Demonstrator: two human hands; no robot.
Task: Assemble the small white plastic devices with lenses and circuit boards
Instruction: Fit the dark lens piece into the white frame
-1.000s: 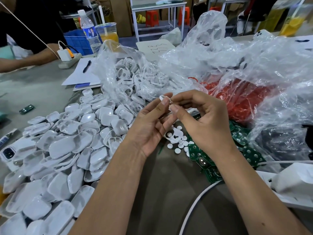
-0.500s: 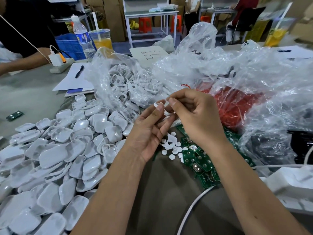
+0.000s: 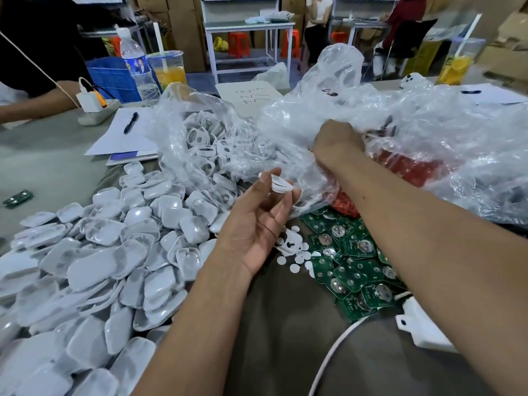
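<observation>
Nearest, at lower right, a white plastic block (image 3: 423, 330) and a thin white cable (image 3: 328, 358) are laid on the grey-brown surface (image 3: 285, 324); to the left, a broad heap of white rounded-rectangular plastic shells (image 3: 94, 252) is spread over the surface; right of centre, a pile of green circuit boards with round metal contacts (image 3: 354, 261) is seen, with small white plastic discs (image 3: 294, 261) scattered just beside it.

The left hand (image 3: 257, 224) is raised palm-up above the discs; a small white oval plastic device part (image 3: 280, 182) is pinched between its thumb and fingertips, the other fingers loosely extended.

The right hand (image 3: 337, 144) is reached forward into a crumpled clear plastic bag (image 3: 428, 132); its fingers are hidden by the film, so its grip cannot be told; red parts (image 3: 411, 170) are visible through the bag.

Left of that, a second clear plastic bag of white ring-shaped plastic frames (image 3: 211, 144) lies open, touching the shell heap.

Further off are noted white paper sheets with a black pen (image 3: 130, 122); a single green board (image 3: 17, 198) well apart at far left; a white power strip (image 3: 94, 105); a clear water bottle (image 3: 137, 67); a clear cup of orange drink (image 3: 168, 71); a blue plastic crate (image 3: 114, 78); another person's forearm (image 3: 31, 105) rests on the surface.
</observation>
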